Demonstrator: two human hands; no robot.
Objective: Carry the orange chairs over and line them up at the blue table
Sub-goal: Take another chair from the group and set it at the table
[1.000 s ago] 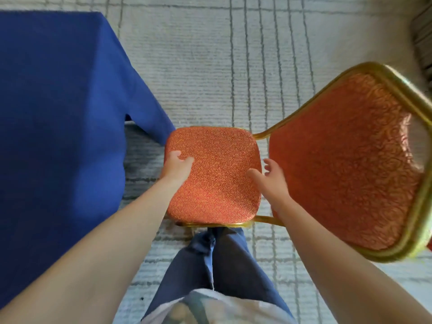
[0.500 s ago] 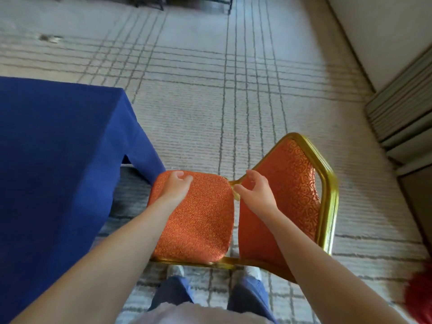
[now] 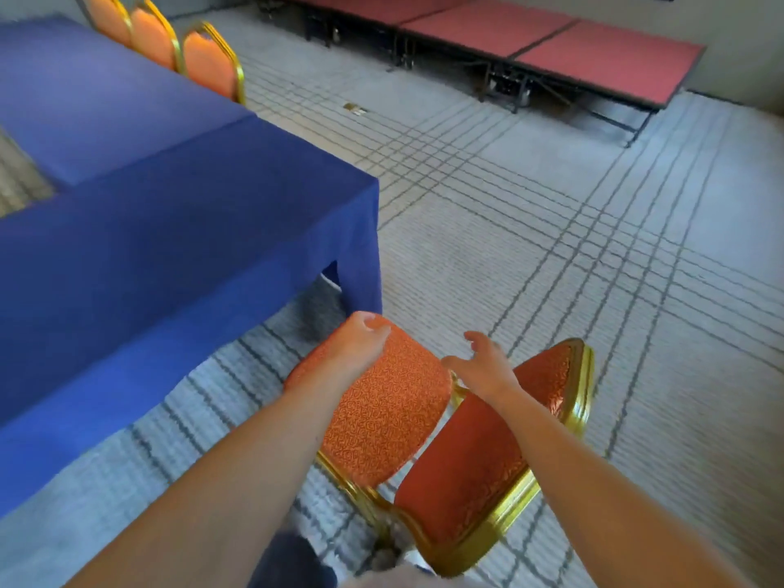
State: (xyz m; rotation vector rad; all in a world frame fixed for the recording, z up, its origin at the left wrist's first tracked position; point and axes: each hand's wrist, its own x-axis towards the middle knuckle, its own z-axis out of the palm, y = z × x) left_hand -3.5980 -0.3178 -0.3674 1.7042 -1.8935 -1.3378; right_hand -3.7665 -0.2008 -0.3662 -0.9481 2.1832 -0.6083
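Observation:
An orange chair (image 3: 390,413) with a gold frame stands on the carpet just below the near corner of the blue table (image 3: 169,231). Its seat points toward the table and its backrest is nearest to me. My left hand (image 3: 360,343) grips the seat's far left edge, fingers curled over it. My right hand (image 3: 483,367) hovers with fingers spread above the spot where seat and backrest meet, holding nothing. Three more orange chairs (image 3: 208,61) stand in a row along the table's far side at the top left.
Red-topped stage platforms (image 3: 551,40) on dark metal legs run along the far wall. Pale carpet with grey grid lines (image 3: 551,248) spreads to the right of the table. A small scrap (image 3: 354,108) lies on the floor near the far chairs.
My right hand has let go of the gold frame and opened. The view has lifted, bringing the table's far side, the other chairs and the stage into sight.

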